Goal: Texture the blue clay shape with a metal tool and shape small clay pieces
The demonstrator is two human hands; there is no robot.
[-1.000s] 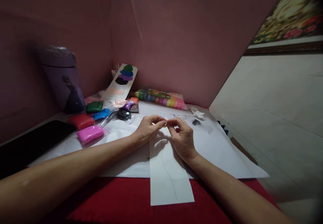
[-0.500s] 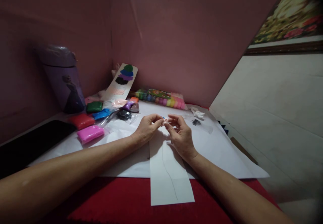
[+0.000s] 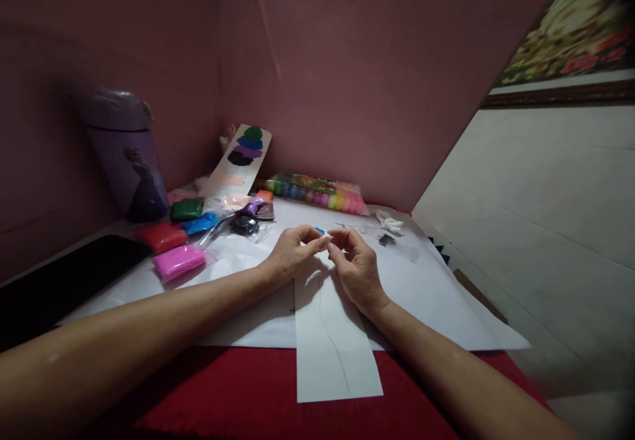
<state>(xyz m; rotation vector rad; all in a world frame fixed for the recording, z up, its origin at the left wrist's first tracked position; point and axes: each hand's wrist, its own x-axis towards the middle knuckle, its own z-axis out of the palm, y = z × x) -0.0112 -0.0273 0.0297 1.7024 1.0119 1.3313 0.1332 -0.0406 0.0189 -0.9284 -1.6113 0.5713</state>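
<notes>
My left hand [image 3: 294, 251] and my right hand [image 3: 356, 266] meet fingertip to fingertip over a white card. Between them they pinch a small white lump [image 3: 327, 237], which looks like soft modelling clay; the fingers partly hide it. Beneath the hands, the white card [image 3: 322, 367] bears a thin curved pencil line and overhangs the near edge of the white sheet. A small blue piece [image 3: 320, 231] shows just behind my left fingers, mostly covered by them.
Bagged clay, including a pink packet [image 3: 178, 263] and a red packet [image 3: 159, 236], lies left. A purple tumbler [image 3: 124, 162] and a colour-swatched card [image 3: 237, 162] stand behind. A multicoloured clay pack [image 3: 317, 194] lies at the back. Crumpled white material [image 3: 388, 221] is right.
My right thumb and fingers have closed in around the white lump, and the fingertips of both hands are closer together. The surrounding things stay in place.
</notes>
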